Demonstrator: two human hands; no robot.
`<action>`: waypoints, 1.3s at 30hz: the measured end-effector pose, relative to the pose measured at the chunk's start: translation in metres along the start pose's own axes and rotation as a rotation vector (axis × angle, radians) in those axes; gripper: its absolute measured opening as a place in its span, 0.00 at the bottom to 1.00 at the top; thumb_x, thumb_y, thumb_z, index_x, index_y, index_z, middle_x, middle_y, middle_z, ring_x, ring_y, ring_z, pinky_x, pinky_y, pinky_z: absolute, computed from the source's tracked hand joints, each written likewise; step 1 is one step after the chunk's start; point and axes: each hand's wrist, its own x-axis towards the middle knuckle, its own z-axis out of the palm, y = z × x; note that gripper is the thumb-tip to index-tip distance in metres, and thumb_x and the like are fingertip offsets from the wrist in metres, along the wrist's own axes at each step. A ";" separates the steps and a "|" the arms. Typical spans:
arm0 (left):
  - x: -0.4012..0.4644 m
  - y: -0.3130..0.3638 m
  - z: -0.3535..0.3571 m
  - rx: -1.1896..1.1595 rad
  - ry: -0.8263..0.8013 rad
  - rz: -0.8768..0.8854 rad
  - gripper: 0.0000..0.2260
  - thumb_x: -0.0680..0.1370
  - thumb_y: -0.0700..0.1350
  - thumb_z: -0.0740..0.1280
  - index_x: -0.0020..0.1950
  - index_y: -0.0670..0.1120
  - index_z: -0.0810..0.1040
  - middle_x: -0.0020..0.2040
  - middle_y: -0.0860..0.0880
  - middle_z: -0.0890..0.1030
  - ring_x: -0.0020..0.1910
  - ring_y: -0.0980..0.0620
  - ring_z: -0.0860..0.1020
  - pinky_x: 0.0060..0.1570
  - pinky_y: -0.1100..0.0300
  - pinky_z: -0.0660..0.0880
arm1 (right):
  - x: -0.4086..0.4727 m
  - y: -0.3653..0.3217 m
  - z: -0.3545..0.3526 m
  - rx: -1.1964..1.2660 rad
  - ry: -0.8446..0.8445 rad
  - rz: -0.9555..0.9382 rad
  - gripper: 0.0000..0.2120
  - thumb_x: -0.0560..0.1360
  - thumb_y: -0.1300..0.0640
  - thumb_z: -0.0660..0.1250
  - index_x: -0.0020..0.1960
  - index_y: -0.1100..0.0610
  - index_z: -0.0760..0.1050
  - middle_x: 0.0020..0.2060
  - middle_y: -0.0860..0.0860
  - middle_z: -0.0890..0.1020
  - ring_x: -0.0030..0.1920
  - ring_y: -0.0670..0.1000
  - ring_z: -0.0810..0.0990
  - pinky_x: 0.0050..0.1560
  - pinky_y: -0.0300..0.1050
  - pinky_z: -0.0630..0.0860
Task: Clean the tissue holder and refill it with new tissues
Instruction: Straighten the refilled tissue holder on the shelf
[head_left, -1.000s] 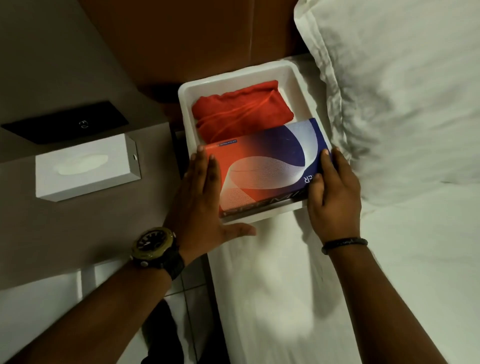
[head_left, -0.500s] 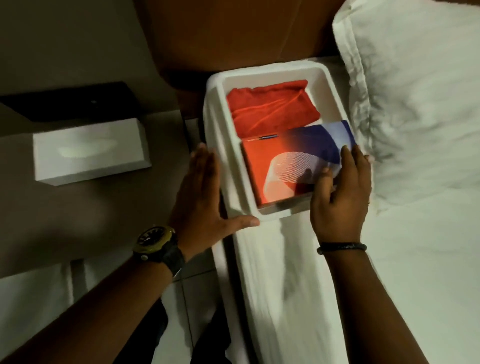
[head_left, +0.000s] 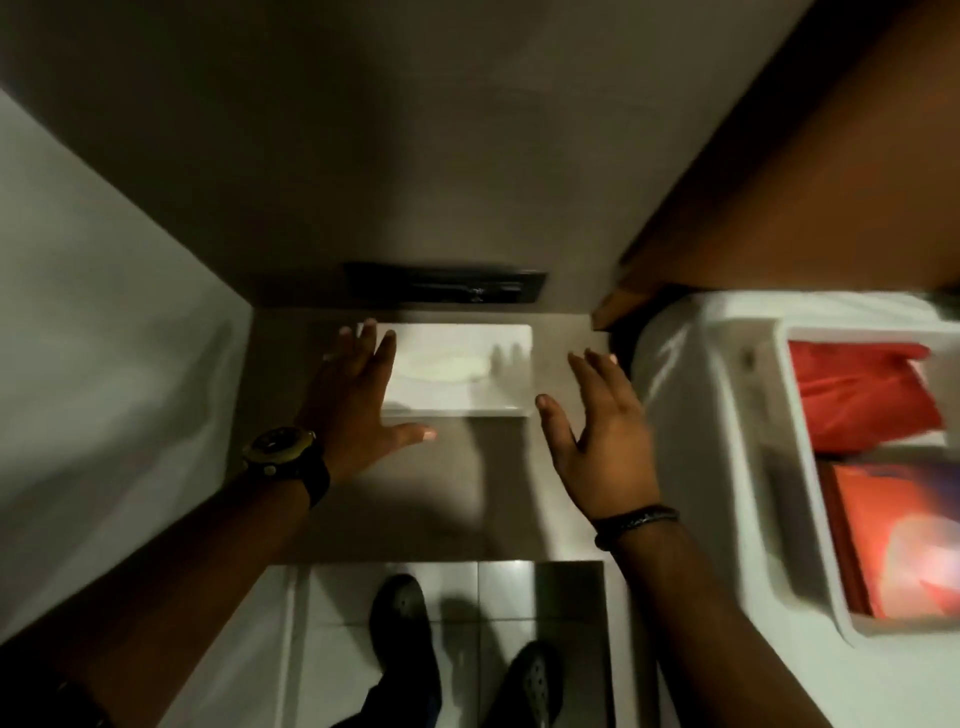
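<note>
Hands (head_left: 358, 400) (head_left: 602, 441), fingers spread and empty, flank the white rectangular tissue holder (head_left: 457, 371) at frame centre; grip its ends next.

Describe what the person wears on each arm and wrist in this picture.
Both forearms are bare, with no sleeves in view. The left hand has a chunky wristwatch behind it: round dark dial, brass-coloured case, black strap. The right hand has a thin black band at the wrist. No gloves or rings are visible, though the frame is blurred.
</note>
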 end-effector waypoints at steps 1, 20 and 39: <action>0.006 -0.015 0.001 0.024 -0.013 0.000 0.55 0.65 0.69 0.70 0.78 0.49 0.39 0.79 0.46 0.39 0.77 0.46 0.37 0.73 0.50 0.39 | 0.008 -0.006 0.015 -0.004 -0.049 -0.009 0.26 0.77 0.49 0.66 0.71 0.60 0.69 0.71 0.60 0.70 0.74 0.59 0.64 0.72 0.56 0.65; 0.097 -0.085 0.087 0.198 -0.080 0.025 0.68 0.53 0.78 0.66 0.76 0.43 0.36 0.78 0.41 0.37 0.77 0.38 0.38 0.70 0.45 0.35 | 0.106 0.012 0.181 -0.346 -0.284 -0.167 0.18 0.77 0.49 0.64 0.64 0.55 0.76 0.66 0.61 0.72 0.67 0.64 0.68 0.66 0.58 0.68; 0.099 -0.090 0.093 0.231 -0.089 -0.008 0.69 0.50 0.80 0.63 0.76 0.46 0.34 0.78 0.42 0.37 0.76 0.37 0.39 0.73 0.40 0.39 | 0.102 0.012 0.179 -0.273 -0.252 -0.180 0.14 0.80 0.56 0.58 0.60 0.63 0.74 0.63 0.62 0.75 0.66 0.64 0.71 0.66 0.62 0.67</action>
